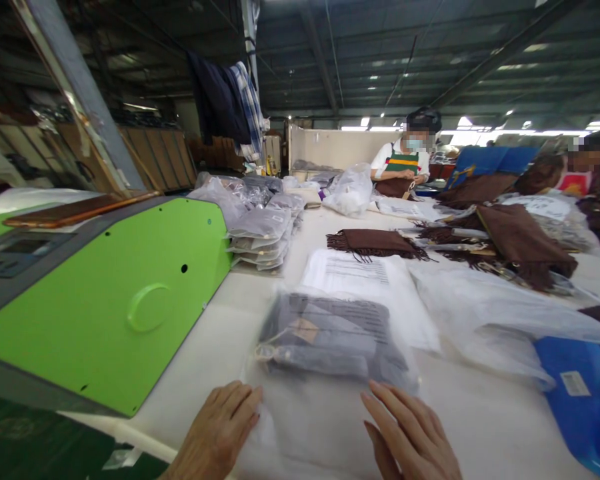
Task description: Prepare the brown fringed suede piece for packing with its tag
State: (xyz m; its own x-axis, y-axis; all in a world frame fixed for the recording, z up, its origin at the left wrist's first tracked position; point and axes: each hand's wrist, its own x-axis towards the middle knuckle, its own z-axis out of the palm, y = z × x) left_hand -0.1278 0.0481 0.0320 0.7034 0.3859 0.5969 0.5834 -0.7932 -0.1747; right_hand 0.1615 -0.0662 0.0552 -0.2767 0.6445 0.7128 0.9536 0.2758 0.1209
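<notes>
A clear plastic bag holding a folded grey garment with a tan tag lies on the white table right in front of me. My left hand rests flat on the bag's near left edge, fingers stretched out. My right hand lies flat on the bag's near right part, fingers extended. Neither hand grips anything. Just beyond the bag lies a stack of empty printed plastic bags.
A green and grey machine stands at the left. A pile of bagged garments sits behind it. Brown fringed scarves and more plastic bags spread to the right, a blue bag at the near right. A person in an apron works at the far end.
</notes>
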